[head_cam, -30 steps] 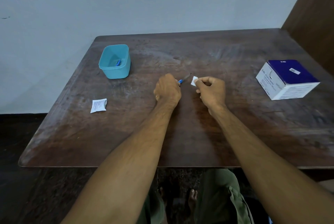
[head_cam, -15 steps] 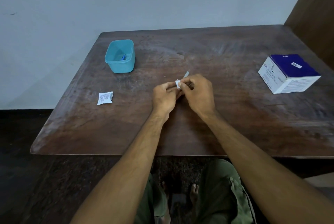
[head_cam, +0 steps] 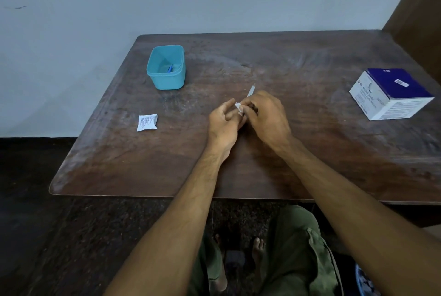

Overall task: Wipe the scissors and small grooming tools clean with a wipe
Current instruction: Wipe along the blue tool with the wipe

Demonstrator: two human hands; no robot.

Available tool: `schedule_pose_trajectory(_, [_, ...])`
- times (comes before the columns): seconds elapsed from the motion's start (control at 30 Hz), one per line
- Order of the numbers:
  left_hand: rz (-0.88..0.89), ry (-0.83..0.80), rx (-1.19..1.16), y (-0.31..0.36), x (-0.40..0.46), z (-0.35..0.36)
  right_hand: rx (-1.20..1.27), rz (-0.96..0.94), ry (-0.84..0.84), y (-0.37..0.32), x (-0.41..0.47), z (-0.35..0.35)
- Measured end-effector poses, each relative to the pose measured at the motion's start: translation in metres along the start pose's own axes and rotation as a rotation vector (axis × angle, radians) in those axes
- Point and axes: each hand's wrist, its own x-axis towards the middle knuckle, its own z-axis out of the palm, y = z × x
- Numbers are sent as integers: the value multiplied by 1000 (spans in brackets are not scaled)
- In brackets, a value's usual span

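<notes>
Hands (head_cam: 248, 117) together, pinching crumpled white wipe (head_cam: 239, 107) round thin metal tool (head_cam: 251, 90).

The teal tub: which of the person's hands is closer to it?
Left. The left hand lies nearer the teal tub, below and to its right; the right hand sits farther right, beyond the left.

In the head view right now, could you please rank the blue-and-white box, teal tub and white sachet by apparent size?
1. blue-and-white box
2. teal tub
3. white sachet
Wide-angle distortion makes the box-over-tub ranking tentative.
</notes>
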Motion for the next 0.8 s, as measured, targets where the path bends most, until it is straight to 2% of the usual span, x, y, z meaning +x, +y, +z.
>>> schedule_pose_trajectory(0.13, [19,14,1,-2,0,1,-20,35,66,-2,9,-7])
schedule_pose_trajectory(0.3, [100,122,140,-5,-3,3,-146,-134,-102,-10,2,-9])
schedule_pose_trajectory(0.53, [190,175,300,-7,-5,7,-404,-48,-159,-5,42,-33])
schedule_pose_trajectory(0.7, [240,218,320,-8,-6,7,-423,-76,-254,-8,43,-28])
schedule_pose_trajectory(0.8, [229,202,275,-9,-7,7,-409,-72,-219,-5,47,-29])
